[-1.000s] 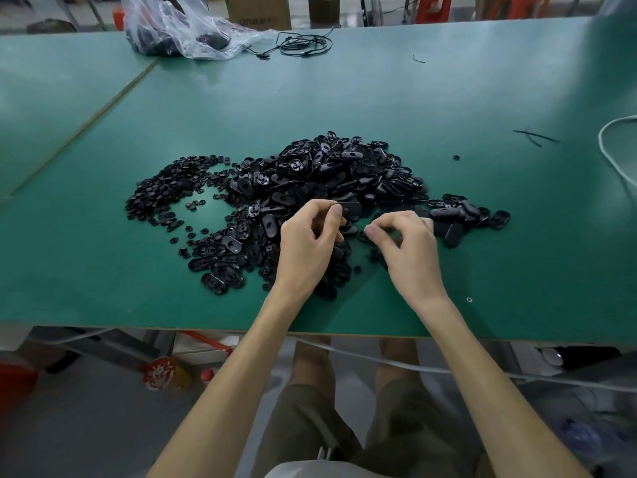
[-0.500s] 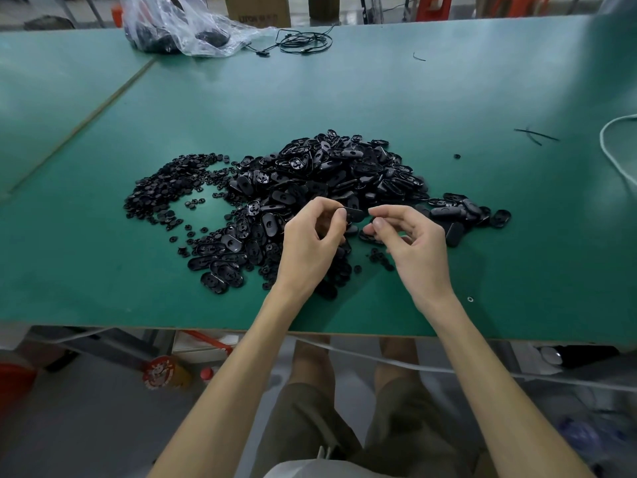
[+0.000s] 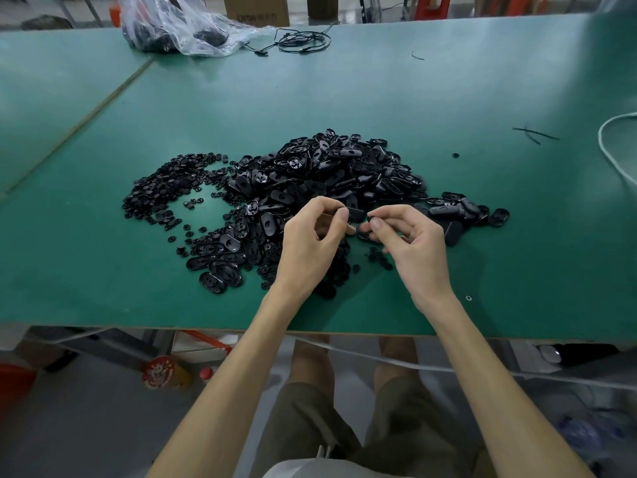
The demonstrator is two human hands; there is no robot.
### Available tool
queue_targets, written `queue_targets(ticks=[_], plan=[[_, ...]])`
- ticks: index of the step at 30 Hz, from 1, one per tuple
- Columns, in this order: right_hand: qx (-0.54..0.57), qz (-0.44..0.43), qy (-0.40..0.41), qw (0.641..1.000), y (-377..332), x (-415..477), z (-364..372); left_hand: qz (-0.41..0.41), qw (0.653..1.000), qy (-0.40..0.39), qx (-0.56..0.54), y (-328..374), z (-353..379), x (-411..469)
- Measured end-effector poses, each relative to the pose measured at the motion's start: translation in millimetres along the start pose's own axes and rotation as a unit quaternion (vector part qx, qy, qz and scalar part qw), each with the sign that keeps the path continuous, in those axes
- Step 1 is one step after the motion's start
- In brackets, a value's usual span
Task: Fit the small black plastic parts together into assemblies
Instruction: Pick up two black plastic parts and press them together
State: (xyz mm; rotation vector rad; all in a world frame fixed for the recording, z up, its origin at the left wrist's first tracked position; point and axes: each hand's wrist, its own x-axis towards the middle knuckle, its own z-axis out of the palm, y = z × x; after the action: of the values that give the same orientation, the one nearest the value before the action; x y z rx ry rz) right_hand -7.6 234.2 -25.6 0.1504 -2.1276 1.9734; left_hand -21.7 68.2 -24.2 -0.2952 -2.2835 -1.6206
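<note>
A pile of oval black parts (image 3: pixel 337 170) lies loose in the middle of the green tabletop (image 3: pixel 379 91). A flatter spread of small round black parts (image 3: pixel 162 191) sits against the pile's left side.

At the pile's near edge, the left hand (image 3: pixel 310 243) holds an oval black part (image 3: pixel 355 214) in a pinching grip between thumb and fingertips, raised above the heap. Just to that part's right, the right hand (image 3: pixel 413 246) pinches a small black piece (image 3: pixel 368 219) in its grip; it is too small to make out the shape. The two pieces are nearly touching.

Far beyond the pile, to the left, a clear plastic bag (image 3: pixel 186 29) lies crumpled and holds dark items whose kind I cannot tell. A cardboard box (image 3: pixel 256 8) stands behind the bag, its contents hidden. A coiled black cable (image 3: pixel 303 41) lies to the bag's right.
</note>
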Motion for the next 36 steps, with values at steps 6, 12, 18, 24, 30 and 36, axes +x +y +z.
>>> queue_targets(ticks=[6,12,18,24,30,36], plan=[[-0.016,-0.016,-0.004,1.000,3.4,1.5,-0.5,0.008,0.999,-0.034,0.001,0.3,0.8,-2.2],[0.010,-0.021,-0.007,1.000,2.4,0.9,-1.3,0.047,0.995,-0.057,0.064,-2.0,1.6,0.3],[0.019,-0.030,0.000,0.999,3.7,1.9,-2.0,0.048,0.995,-0.068,0.047,-3.5,1.0,-0.2],[-0.002,-0.026,0.006,1.000,7.4,2.4,-0.5,0.018,0.999,-0.050,-0.008,-2.6,-0.1,0.1],[-0.023,-0.030,0.020,0.999,6.4,1.8,-0.3,0.003,0.998,-0.056,-0.018,-5.1,0.1,-1.2],[-0.055,-0.016,0.033,0.998,5.2,0.0,0.0,-0.008,0.997,-0.072,-0.018,-5.3,-0.9,-1.7]])
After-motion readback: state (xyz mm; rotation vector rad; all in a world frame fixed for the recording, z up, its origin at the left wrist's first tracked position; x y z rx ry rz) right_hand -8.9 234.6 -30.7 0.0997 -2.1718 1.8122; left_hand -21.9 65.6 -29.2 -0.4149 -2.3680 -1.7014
